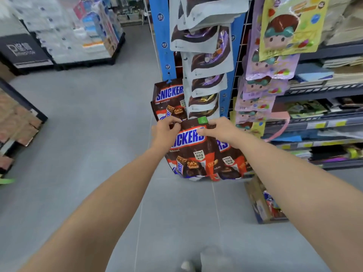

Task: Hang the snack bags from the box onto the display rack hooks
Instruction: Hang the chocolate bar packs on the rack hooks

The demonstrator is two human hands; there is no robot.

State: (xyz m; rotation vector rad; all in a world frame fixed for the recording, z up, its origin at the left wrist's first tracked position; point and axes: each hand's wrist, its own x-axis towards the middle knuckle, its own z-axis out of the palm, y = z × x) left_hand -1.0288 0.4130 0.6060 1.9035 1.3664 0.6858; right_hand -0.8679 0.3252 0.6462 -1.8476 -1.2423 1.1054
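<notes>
While 1 Snickers bag (pixel 169 99) already hangs low on the rack (pixel 159 46), a person holds a 2nd bag (pixel 188 152) up at a hook marked by a green tag (pixel 202 120). The left hand (pixel 167 128) pinches the bag's top-left corner with curled fingers; the right hand (pixel 220 128) grips the top-right edge. Whether the hook has entered the hang hole cannot be told. A 3rd bag (pixel 229 160) shows just behind, its support hidden. More stock sits in the cardboard box (pixel 259 205) on the floor, so the job looks well short of done. Bags are glossy brown film, flat at the top and bulging below; white pouches (pixel 206 61) above look smooth and stiff, overlapping in a column.
</notes>
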